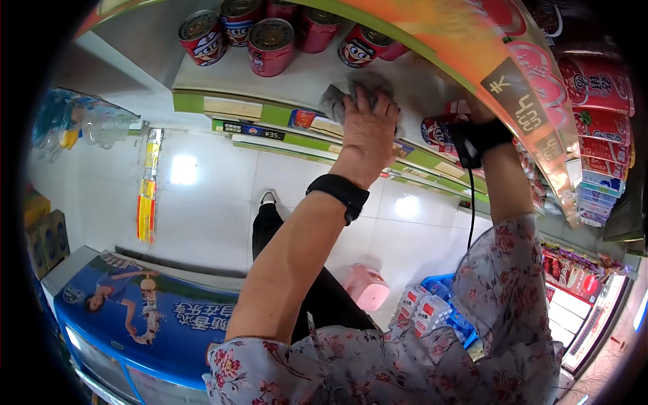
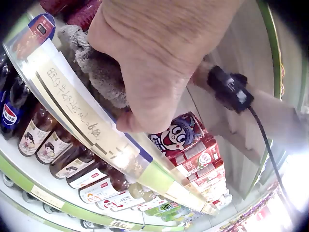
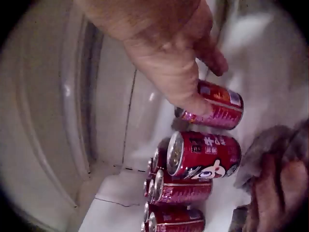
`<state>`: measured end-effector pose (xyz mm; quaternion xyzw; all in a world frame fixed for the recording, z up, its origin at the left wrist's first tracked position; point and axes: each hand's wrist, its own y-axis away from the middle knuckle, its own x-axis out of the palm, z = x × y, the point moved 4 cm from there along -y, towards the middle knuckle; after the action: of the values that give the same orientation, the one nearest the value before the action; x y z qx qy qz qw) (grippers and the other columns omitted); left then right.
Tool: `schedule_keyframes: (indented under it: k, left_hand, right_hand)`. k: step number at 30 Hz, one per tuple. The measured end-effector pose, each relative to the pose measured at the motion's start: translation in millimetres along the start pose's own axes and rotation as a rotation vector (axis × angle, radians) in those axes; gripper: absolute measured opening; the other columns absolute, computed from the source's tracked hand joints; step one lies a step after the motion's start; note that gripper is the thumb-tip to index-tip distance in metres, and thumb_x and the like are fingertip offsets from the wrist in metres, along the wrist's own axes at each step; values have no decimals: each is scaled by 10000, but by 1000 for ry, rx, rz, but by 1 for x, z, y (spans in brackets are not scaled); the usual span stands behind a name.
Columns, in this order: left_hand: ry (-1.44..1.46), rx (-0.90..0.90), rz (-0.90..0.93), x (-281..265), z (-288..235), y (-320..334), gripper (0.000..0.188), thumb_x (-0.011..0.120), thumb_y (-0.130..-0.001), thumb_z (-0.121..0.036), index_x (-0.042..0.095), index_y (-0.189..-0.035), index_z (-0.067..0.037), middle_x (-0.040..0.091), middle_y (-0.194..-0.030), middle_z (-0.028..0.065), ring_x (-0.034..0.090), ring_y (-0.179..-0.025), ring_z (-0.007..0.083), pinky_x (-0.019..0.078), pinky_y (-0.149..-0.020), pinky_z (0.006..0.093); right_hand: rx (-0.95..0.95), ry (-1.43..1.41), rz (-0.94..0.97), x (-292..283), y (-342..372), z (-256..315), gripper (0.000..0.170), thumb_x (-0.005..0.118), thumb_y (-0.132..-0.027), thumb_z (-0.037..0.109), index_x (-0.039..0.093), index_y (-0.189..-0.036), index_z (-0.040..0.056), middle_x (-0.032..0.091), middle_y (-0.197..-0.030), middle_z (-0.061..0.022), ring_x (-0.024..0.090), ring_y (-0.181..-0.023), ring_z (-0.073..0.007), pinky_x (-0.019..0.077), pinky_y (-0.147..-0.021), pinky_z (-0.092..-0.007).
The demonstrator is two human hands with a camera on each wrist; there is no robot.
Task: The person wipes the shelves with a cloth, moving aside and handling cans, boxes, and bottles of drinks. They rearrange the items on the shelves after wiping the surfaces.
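Note:
My left hand (image 1: 368,128) holds a grey cloth (image 1: 332,102) against the white shelf at its front edge. In the left wrist view, the fluffy cloth (image 2: 99,72) bunches out beside the thumb. My right hand (image 3: 169,63) reaches in over the same shelf, mostly hidden in the head view behind the curved sign. Its thumb lies along a red can (image 3: 224,106), with a finger on the far side. Just beside that stands another red can (image 3: 205,154) with a cartoon face. At the right of this view, the left hand's fingers (image 3: 270,193) bend over the cloth.
Several red cans (image 1: 270,47) stand further along the shelf (image 1: 297,84). Red cartons (image 2: 200,159) and dark bottles (image 2: 63,150) line lower shelves. A curved printed sign (image 1: 499,74) overhangs the right arm. On the floor are a pink stool (image 1: 368,287) and a blue crate (image 1: 442,283).

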<state>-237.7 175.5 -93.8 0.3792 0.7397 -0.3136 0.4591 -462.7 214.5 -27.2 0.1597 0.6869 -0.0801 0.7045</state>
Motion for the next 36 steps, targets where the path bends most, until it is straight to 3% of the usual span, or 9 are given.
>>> schedule_keyframes:
  k: [3, 11, 15, 17, 20, 27, 28, 32, 36]
  left_hand:
    - [-28, -38, 158, 1, -2, -4, 723, 709, -711, -354, 433, -1332, -108, 337, -1415, 142, 279, -1336, 461, 262, -1057, 580]
    - [-72, -11, 223, -6, -3, -2, 753, 720, -692, -336, 419, -1338, -96, 347, -1408, 149, 283, -1337, 460, 270, -1054, 578]
    - [-106, -14, 189, -4, -3, -3, 756, 723, -685, -327, 418, -1334, -87, 345, -1412, 151, 289, -1334, 457, 272, -1053, 577]
    - [-109, -18, 197, -6, -4, -3, 777, 722, -684, -335, 405, -1347, -85, 341, -1420, 149, 289, -1335, 453, 270, -1055, 577]
    - [-115, -24, 210, -2, -2, -3, 816, 721, -685, -352, 377, -1377, -89, 329, -1439, 147, 290, -1336, 450, 261, -1061, 578]
    - [-66, -40, 211, -9, -1, -1, 875, 720, -701, -392, 320, -1426, -108, 317, -1471, 128, 279, -1349, 434, 211, -1084, 585]
    - [-47, -26, 179, -3, 1, -1, 802, 641, -706, -315, 349, -1419, -92, 327, -1463, 187, 244, -1359, 435, 203, -1093, 569]
    - [-130, -21, 84, 20, 1, -5, 683, 456, -894, -457, 249, -1480, -172, 236, -1536, 95, 173, -1414, 348, 142, -1122, 547]
    - [985, -21, -99, 73, 10, -7, 647, 388, -926, -469, 234, -1483, -179, 237, -1539, 50, 190, -1415, 280, 136, -1138, 483]
  right_hand:
    - [-21, 22, 56, -1, 26, 2, 708, 746, -691, 273, 464, -1306, 64, 507, -1300, -148, 463, -1220, -312, 351, -1048, -390]
    - [-76, -30, 187, -6, 74, 44, 758, 786, -639, 252, 468, -1301, 66, 509, -1299, -149, 459, -1229, -319, 335, -1064, -411]
    - [-105, 87, 43, -5, 71, 37, 706, 790, -666, 245, 474, -1268, 54, 534, -1232, -146, 506, -1170, -291, 394, -1005, -388]
    - [17, -80, 76, -22, 62, 54, 679, 788, -692, 266, 476, -1257, 53, 553, -1188, -147, 546, -1111, -268, 434, -959, -365]
    - [-102, -335, -45, -37, 45, 95, 630, 777, -727, 311, 499, -1228, 51, 593, -1102, -142, 589, -995, -230, 472, -883, -341]
    - [-161, -426, -203, -41, -4, 185, 602, 778, -725, 360, 539, -1199, 77, 619, -1044, -130, 608, -922, -226, 482, -825, -335]
    - [-198, -450, -201, -34, -12, 192, 604, 777, -711, 385, 545, -1188, 98, 620, -1029, -149, 609, -928, -263, 479, -828, -355]
    - [-293, -457, -257, -10, -35, 219, 625, 773, -698, 395, 532, -1184, 86, 600, -1072, -198, 586, -1005, -343, 458, -890, -406]
    - [-260, -353, -347, 13, -42, 227, 653, 756, -725, 388, 495, -1240, 82, 574, -1129, -216, 557, -1074, -350, 451, -909, -417]
